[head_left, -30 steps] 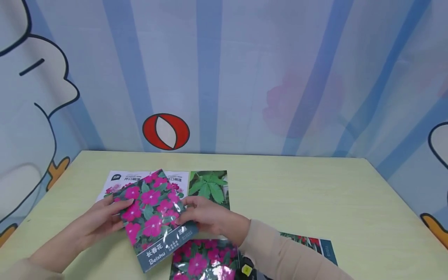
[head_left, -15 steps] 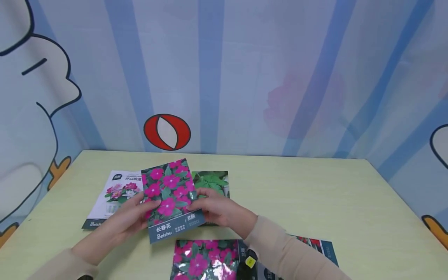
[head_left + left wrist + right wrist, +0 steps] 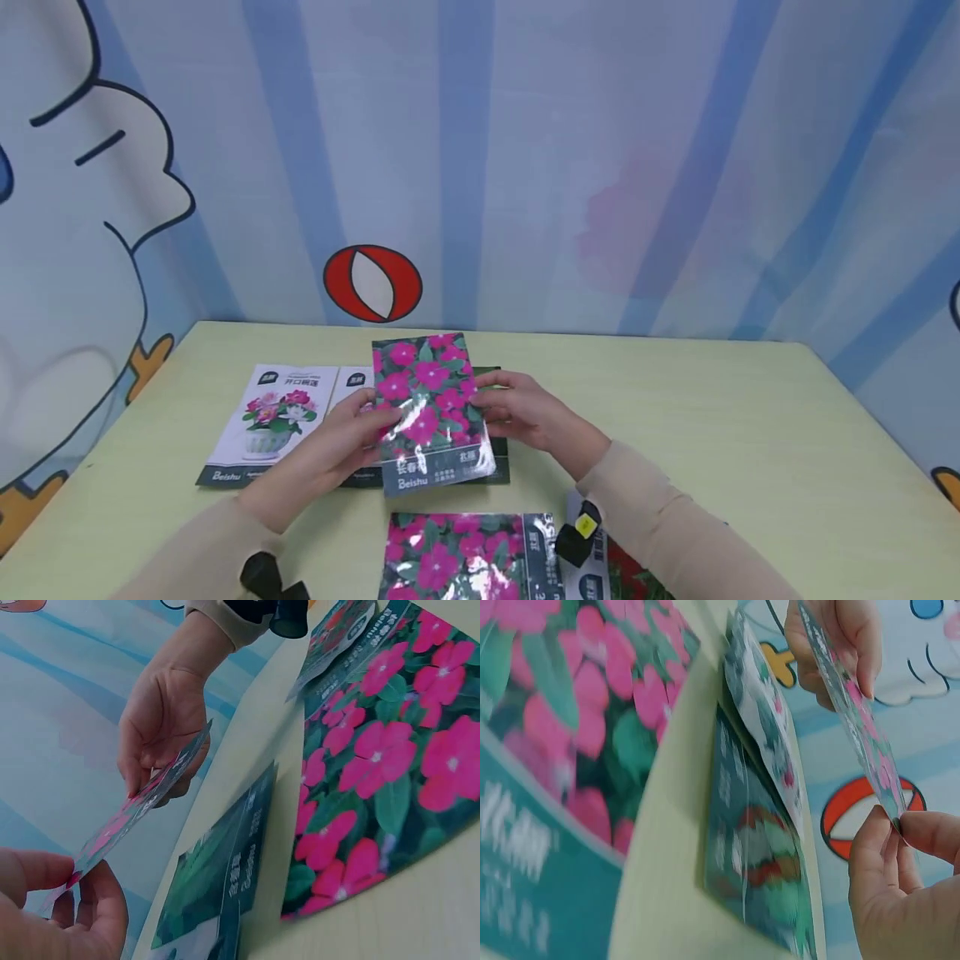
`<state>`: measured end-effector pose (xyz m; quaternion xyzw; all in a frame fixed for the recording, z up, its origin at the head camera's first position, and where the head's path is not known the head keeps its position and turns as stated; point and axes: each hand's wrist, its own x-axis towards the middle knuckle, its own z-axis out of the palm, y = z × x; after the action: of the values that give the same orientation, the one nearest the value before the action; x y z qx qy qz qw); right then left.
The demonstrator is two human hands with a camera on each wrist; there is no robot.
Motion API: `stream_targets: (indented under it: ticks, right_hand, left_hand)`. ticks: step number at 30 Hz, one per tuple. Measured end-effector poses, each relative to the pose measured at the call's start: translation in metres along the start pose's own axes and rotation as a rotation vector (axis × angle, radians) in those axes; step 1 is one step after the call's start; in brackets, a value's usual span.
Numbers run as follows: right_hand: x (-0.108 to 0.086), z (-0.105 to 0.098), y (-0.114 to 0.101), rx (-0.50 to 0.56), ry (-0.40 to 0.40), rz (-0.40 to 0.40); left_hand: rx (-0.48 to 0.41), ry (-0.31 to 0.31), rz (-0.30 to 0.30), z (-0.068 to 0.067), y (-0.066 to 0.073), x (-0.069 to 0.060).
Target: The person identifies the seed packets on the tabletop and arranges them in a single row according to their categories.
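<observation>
**Pink-flower packet (image 3: 431, 375) edge-pinched clear of the table (image 3: 712, 417)**

Clock centred on that packet. Nearest: second pink packet (image 3: 438, 567), flat at 6 o'clock, cut off by frame bottom; red-flower packet (image 3: 630, 571) at 4, partly behind the right sleeve (image 3: 675, 517). Next, the held packet, raised, front toward the viewer. Doing it well, my read: grip edges only, equal light hold, no squeezing inward; looks thin and glossy, so could buckle or slip.

Left hand (image 3: 341, 437), 9 o'clock: fingers curled, thumb on the front, gap just packet-thin. Right hand (image 3: 528, 412), 3 o'clock: thumb-and-finger pinch on the opposite edge, equally narrow gap. Neither released.

Beyond: green-leaf packet (image 3: 187, 885), mostly hidden behind the held one in the head view; white packet (image 3: 273, 417) at 9; another white one (image 3: 348, 379) at 10, half covered. Farthest: printed ball (image 3: 372, 283) on the backdrop (image 3: 525, 167), 11 o'clock.
</observation>
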<state>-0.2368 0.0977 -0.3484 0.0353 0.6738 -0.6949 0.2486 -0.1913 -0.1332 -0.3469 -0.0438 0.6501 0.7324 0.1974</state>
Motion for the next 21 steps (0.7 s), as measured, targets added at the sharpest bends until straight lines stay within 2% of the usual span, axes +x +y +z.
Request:
stream_targets:
  ticks: [5, 10, 17, 21]
  right_hand:
    - [-0.004, -0.027, -0.004, 0.003, 0.029, 0.005]
    - [-0.012, -0.054, -0.005, -0.027, 0.037, -0.002]
    - [-0.025, -0.084, -0.005, -0.084, 0.038, -0.014]
    - [-0.03, -0.096, -0.003, -0.105, 0.045, -0.016]
  left_hand:
    - [0.051, 0.02, 0.001, 0.017, 0.001, 0.015]
    - [0.103, 0.0, 0.008, 0.037, -0.001, 0.031]
    - [0.073, -0.066, 0.025, 0.061, -0.003, 0.042]
    - [0.071, -0.075, 0.026, 0.071, -0.004, 0.048]
